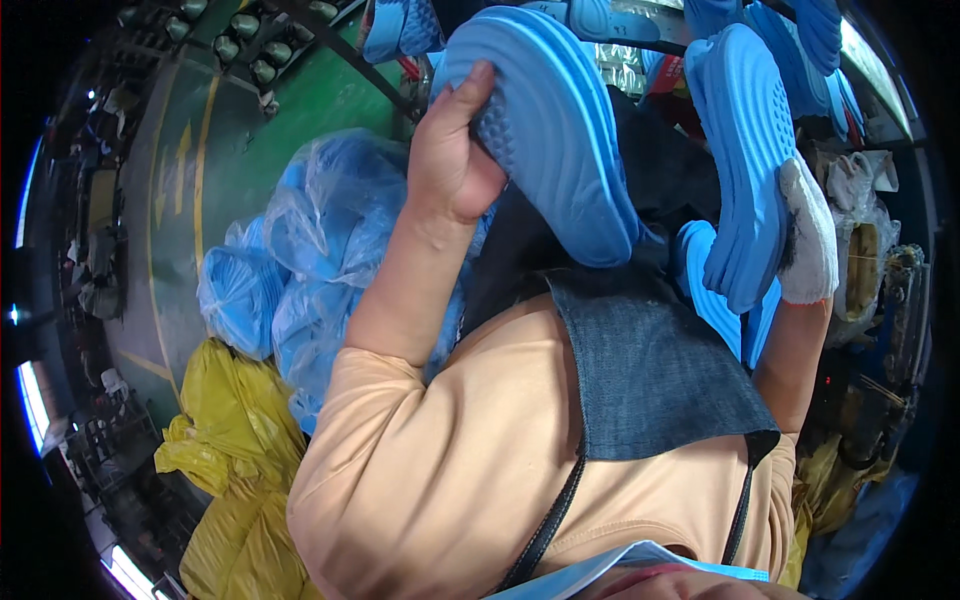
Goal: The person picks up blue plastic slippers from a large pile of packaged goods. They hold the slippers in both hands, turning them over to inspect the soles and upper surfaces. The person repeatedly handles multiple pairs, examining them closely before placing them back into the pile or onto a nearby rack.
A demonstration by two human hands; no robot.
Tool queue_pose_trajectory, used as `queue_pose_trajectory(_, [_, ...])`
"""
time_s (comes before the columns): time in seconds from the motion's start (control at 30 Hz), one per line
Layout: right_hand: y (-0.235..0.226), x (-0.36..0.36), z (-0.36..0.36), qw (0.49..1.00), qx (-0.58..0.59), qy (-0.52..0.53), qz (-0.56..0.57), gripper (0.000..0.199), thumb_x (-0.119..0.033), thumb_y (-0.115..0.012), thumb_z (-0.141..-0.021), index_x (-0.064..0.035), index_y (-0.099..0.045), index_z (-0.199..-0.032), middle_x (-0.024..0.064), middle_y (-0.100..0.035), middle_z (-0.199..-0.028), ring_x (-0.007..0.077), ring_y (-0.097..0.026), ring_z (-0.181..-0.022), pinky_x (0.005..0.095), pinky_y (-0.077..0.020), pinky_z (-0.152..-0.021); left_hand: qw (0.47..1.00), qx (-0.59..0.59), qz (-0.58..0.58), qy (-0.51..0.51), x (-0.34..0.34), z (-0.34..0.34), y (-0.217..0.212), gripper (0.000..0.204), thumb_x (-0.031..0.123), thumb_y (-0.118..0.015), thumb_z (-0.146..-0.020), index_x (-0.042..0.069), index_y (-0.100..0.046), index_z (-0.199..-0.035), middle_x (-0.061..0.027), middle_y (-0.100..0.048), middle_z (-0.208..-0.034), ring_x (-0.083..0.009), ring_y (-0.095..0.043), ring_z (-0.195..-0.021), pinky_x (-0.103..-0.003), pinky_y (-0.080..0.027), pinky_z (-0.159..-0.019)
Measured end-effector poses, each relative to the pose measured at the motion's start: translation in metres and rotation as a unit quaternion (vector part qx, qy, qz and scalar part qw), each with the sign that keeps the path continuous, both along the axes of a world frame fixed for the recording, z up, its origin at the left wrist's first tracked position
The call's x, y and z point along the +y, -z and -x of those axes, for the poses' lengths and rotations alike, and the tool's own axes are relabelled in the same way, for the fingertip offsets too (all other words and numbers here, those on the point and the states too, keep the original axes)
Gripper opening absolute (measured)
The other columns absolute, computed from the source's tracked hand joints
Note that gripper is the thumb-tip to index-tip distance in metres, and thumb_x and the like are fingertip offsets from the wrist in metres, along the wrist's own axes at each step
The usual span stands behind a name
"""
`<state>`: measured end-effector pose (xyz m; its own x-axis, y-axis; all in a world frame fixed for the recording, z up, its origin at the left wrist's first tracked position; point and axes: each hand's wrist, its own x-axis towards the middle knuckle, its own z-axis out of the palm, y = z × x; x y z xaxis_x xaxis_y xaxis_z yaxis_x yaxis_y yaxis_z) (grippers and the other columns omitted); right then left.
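My bare left hand grips a stack of blue foam insoles at its outer side, with the thumb lying over the top face. Wavy ridges and a patch of small nubs mark that face. On the right, my right hand, in a white knitted glove, is closed round the outer edge of a second stack of blue insoles. Both stacks are raised in front of me, apart from each other. Below the right stack, more blue insoles lie near my dark denim apron, partly hidden.
Clear plastic bags full of blue pieces stand at my left, with yellow bags nearer. Ahead, a rack bar carries more blue insoles. A dark frame crosses above the green floor. Machinery stands at the right.
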<state>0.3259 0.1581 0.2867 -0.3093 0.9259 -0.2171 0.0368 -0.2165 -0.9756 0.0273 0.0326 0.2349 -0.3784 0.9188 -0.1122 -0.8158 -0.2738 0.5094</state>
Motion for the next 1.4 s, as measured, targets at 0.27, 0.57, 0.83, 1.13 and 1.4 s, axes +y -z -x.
queue_pose_trajectory(0.27, [-0.006,-0.011,0.005,0.999,0.021,-0.042,-0.016,0.055,-0.031,-0.057,-0.094,0.0037,-0.047,-0.135,0.0090,-0.059,-0.121,0.0139,-0.057,-0.105,0.0250,-0.0416,-0.092,0.999,0.008,-0.035,0.004,0.025,-0.002,-0.001,0.032,0.014,-0.056,-0.095,-0.003,-0.052,-0.122,-0.0158,-0.060,-0.122,-0.0286,-0.057,-0.115,-0.045,-0.043,-0.103])
queue_pose_trajectory(0.57, [-0.006,-0.013,0.002,0.996,0.050,-0.066,-0.024,0.052,-0.026,-0.057,-0.092,0.0045,-0.048,-0.134,0.0067,-0.059,-0.119,0.0119,-0.055,-0.105,0.0235,-0.0398,-0.093,0.999,0.019,-0.028,0.031,0.042,-0.004,0.002,0.029,0.003,-0.057,-0.091,-0.001,-0.054,-0.120,-0.0135,-0.063,-0.114,-0.0269,-0.061,-0.108,-0.042,-0.046,-0.099])
queue_pose_trajectory(0.83, [0.006,0.003,-0.026,0.990,0.019,-0.030,-0.138,0.045,-0.025,-0.061,-0.093,0.0044,-0.055,-0.125,0.0088,-0.060,-0.121,0.0136,-0.056,-0.109,0.0260,-0.0411,-0.096,0.994,0.071,0.021,0.075,0.062,0.011,0.033,0.026,0.006,-0.059,-0.091,-0.001,-0.056,-0.115,-0.0101,-0.063,-0.113,-0.0241,-0.061,-0.105,-0.040,-0.047,-0.096])
queue_pose_trajectory(1.13, [0.003,0.006,-0.117,0.979,-0.002,0.095,-0.180,0.049,-0.034,-0.058,-0.095,0.0015,-0.053,-0.128,0.0108,-0.065,-0.113,0.0147,-0.065,-0.097,0.0268,-0.0511,-0.084,0.983,-0.109,0.002,0.147,0.055,0.008,0.007,0.035,0.016,-0.055,-0.094,-0.002,-0.052,-0.124,-0.0157,-0.060,-0.124,-0.0308,-0.055,-0.119,-0.049,-0.039,-0.107])
queue_pose_trajectory(1.4, [0.000,-0.009,-0.135,0.987,0.055,0.124,-0.090,0.046,-0.033,-0.052,-0.098,0.0018,-0.053,-0.127,0.0109,-0.067,-0.108,0.0152,-0.067,-0.089,0.0259,-0.0541,-0.075,0.987,-0.021,0.160,0.001,0.046,-0.029,0.078,0.029,0.005,-0.056,-0.092,-0.003,-0.053,-0.120,-0.0133,-0.060,-0.119,-0.0274,-0.058,-0.111,-0.041,-0.044,-0.101])
